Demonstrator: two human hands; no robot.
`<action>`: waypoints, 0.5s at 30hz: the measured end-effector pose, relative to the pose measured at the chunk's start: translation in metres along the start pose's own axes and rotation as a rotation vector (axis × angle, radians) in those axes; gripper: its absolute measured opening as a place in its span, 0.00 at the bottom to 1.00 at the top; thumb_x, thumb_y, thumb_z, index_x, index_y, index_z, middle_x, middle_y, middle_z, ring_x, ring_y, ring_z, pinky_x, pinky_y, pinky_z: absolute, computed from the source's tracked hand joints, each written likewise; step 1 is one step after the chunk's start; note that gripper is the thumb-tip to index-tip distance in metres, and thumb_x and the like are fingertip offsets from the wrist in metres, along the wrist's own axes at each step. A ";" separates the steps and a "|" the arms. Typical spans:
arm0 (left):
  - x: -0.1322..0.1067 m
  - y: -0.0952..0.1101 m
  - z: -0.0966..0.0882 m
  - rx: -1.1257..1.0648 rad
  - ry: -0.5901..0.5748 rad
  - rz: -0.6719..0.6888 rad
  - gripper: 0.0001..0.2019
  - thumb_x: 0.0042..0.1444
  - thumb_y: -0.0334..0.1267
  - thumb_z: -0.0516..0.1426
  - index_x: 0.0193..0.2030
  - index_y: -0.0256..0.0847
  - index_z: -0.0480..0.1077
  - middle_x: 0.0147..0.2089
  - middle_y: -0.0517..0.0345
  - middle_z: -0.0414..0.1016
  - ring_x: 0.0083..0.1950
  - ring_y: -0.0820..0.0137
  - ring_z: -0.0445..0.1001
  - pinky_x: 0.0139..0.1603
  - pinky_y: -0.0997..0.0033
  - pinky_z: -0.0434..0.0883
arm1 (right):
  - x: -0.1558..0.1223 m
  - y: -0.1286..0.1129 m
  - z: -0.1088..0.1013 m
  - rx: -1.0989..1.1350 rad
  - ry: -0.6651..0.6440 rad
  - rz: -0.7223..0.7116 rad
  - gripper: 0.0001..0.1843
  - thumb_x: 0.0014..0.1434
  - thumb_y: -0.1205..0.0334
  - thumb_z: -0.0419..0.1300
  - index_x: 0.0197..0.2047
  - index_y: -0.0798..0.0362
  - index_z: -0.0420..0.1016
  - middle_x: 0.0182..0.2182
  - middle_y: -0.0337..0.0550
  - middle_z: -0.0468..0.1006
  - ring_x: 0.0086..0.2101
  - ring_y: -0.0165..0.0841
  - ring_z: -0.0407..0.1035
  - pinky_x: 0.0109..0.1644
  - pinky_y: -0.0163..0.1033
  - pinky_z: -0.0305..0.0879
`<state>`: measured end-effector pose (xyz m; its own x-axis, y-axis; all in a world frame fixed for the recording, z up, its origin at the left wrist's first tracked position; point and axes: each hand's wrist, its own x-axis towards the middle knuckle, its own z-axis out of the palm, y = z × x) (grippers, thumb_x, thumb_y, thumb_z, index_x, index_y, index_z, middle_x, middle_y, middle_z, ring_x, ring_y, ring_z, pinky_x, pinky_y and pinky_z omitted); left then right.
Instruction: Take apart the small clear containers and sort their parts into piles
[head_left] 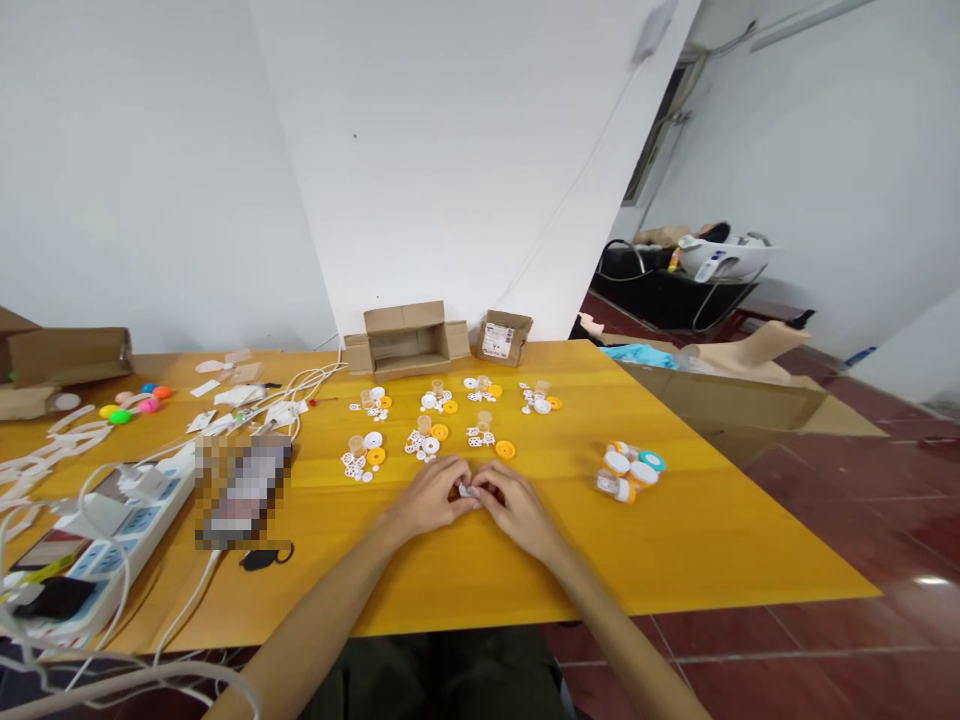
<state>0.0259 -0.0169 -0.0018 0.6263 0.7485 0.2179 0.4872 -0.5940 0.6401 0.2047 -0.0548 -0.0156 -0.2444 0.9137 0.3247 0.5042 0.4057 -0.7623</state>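
My left hand and my right hand meet low over the middle of the table, fingertips bent inward. Between them they pinch a small white plastic part; the fingers cover most of it, so its shape is unclear. Just beyond lies a group with a clear plastic cup, white perforated discs and an orange ring-shaped cap. Similar groups spread around it, one with an orange cap and a white disc. Off to the right is a cluster of capped clear jars.
An open cardboard box and a smaller box stand against the wall. At left lie a power strip, tangled white cables, a phone and coloured balls. The table's right edge drops to a tiled floor.
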 end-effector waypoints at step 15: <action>0.005 -0.003 -0.004 0.017 0.063 -0.004 0.07 0.54 0.37 0.61 0.31 0.42 0.65 0.33 0.62 0.68 0.36 0.68 0.68 0.41 0.69 0.67 | 0.015 0.003 0.009 -0.163 0.088 0.042 0.06 0.61 0.66 0.60 0.32 0.48 0.76 0.33 0.39 0.76 0.35 0.34 0.70 0.38 0.36 0.61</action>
<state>0.0251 -0.0104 0.0003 0.5848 0.7679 0.2614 0.5008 -0.5953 0.6283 0.1951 -0.0401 -0.0184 -0.1510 0.9254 0.3477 0.6416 0.3593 -0.6777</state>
